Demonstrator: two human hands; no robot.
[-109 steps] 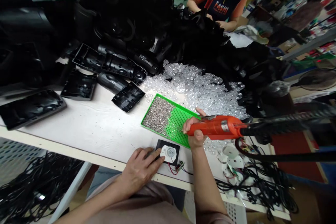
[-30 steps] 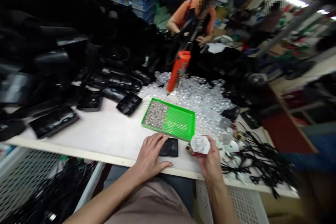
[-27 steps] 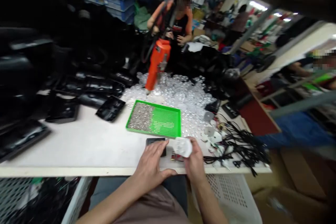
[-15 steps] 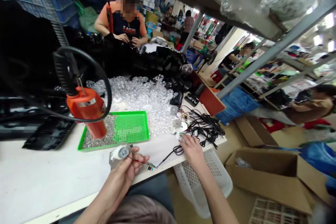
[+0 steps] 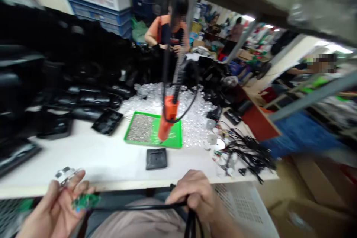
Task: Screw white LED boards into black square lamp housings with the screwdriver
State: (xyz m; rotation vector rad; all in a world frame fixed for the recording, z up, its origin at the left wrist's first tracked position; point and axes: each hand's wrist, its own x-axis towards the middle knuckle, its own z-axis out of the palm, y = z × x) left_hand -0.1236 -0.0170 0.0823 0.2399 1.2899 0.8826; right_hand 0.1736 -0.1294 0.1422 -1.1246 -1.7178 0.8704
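Left hand (image 5: 54,204) holds a small green circuit board (image 5: 85,201) at the fingers, with a clear plastic piece (image 5: 65,174) at the fingertips; detail blurred. A black cable (image 5: 139,206) runs level from beside the board to the right hand (image 5: 195,193), which grips it closed, the cable's loose length hanging down.

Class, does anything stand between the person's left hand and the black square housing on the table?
Nothing visible does: the left hand, holding a green circuit board, is at the table's front edge, with only white tabletop before the black square housing.
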